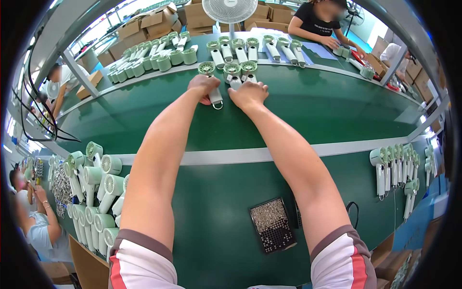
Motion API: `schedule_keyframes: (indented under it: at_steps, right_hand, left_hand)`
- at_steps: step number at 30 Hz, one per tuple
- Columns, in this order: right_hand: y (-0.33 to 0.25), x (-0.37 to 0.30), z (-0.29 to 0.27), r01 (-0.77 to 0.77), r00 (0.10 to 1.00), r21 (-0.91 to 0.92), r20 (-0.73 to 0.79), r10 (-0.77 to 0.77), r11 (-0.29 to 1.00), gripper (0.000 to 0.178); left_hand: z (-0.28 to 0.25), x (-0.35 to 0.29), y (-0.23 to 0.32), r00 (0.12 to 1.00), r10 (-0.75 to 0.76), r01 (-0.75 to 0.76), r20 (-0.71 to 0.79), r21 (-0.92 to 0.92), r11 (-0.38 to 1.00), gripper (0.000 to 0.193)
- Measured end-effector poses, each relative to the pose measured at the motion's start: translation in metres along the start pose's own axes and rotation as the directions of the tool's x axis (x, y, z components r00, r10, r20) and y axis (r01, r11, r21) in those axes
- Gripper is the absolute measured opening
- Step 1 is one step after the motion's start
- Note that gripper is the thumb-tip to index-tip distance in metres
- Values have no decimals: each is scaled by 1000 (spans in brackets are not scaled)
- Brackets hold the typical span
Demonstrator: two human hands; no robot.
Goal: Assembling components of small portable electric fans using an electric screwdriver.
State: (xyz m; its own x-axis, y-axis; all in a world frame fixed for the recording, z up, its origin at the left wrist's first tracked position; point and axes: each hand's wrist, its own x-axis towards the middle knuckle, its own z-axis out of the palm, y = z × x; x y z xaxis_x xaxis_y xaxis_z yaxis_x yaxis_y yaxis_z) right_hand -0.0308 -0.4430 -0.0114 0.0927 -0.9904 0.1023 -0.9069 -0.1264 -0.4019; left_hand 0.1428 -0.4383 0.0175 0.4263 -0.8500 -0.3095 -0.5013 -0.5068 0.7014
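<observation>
Scene bright, cool-toned, fairly even. Background washed out well left and right of white fan [230,10]. Counter [226,207], below fan: shadows soft, faint. Pale rail [231,157], below fan, bowed by fisheye; black vignette all round. Co-worker's head [333,5], right of fan, blurred.

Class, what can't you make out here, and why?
In the head view:
Middle of the held fan: covered by the left grip.
Lower handle of the second fan: hidden by the right grip.
Dark thing beside the tray: mostly under the right forearm.
Silver pieces in the tray: too small to count.
Face of the co-worker in black: blurred.
</observation>
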Motion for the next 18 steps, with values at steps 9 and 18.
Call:
schedule_keyframes:
  at_steps: [9, 18]
  right_hand:
    - [-9, -16, -1, -46, 997, 20, -68, 47, 999, 65]
    - [1, -33, -35, 60, 985, -59, 162, -50, 996, 65]
  left_hand:
    - [7, 10, -8, 999, 14, -13, 49, -30, 999, 41]
    - [1, 44, -38, 979, 135, -107, -156, 171, 979, 65]
